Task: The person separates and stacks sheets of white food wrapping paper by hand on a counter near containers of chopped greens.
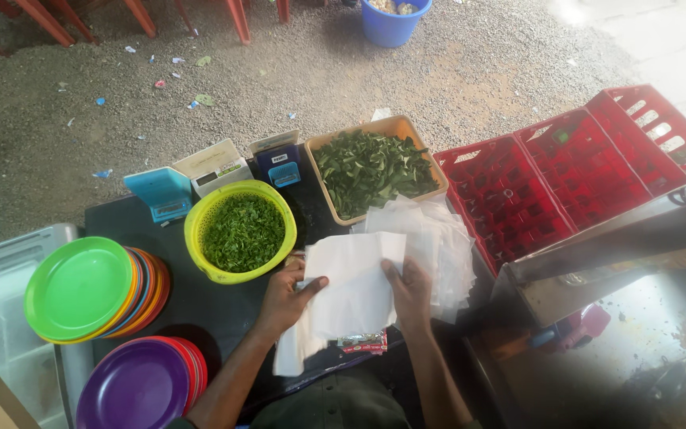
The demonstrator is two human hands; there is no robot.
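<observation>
Both my hands hold a white sheet of paper (352, 282) flat over the dark table (200, 306). My left hand (286, 298) grips its left edge with the thumb on top. My right hand (409, 292) presses on its right side, fingers closed over it. More white sheets (438, 238) lie in a loose pile just beyond and to the right. A small red printed packet (363, 342) lies on the table under the sheet's near edge.
A yellow-green colander of chopped greens (241, 230) and a tan tray of whole leaves (371, 168) stand beyond my hands. Stacks of coloured plates (81, 287), (138, 385) sit left. Red crates (581, 171) stand right, small scales (214, 168) behind, a blue bucket (391, 24) on the gravel.
</observation>
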